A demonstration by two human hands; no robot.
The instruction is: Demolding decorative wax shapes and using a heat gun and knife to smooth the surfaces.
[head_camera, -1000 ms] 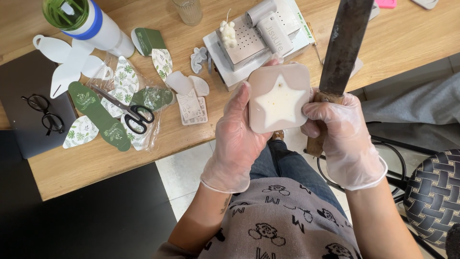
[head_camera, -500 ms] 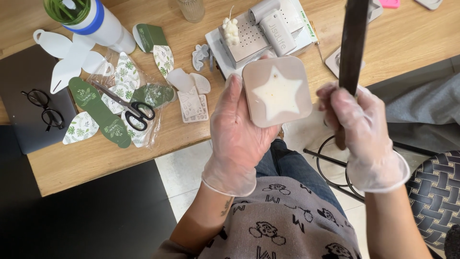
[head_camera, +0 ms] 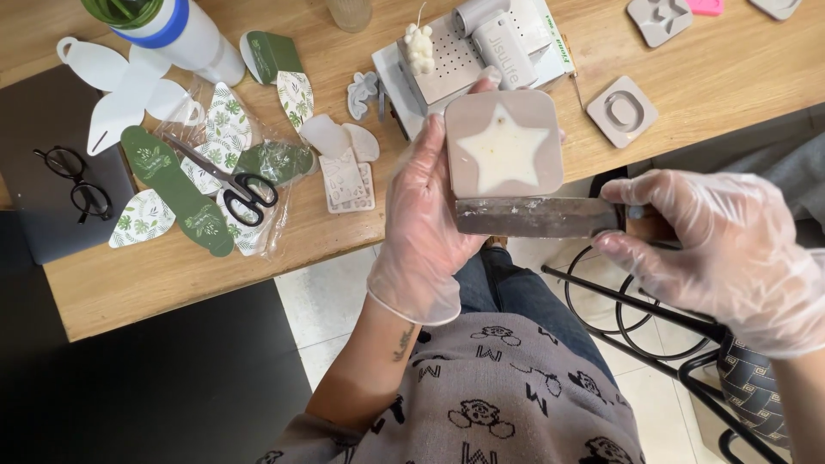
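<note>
Even, soft daylight; the wooden bench (head_camera: pixel 730 69) above the grip is brightly lit and sharp. Faint sheen marks the clear gloves and the plastic wrap (head_camera: pixel 258 172) left of the grip. Below-left lies deep shadow. Slight wide-angle bowing affects the edges.

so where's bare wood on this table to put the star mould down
Bare wood shows along the near table edge below the scissors, and at the right, between the ring mould and the far moulds. It is crowded around the leaf cut-outs and the white tray.
</note>
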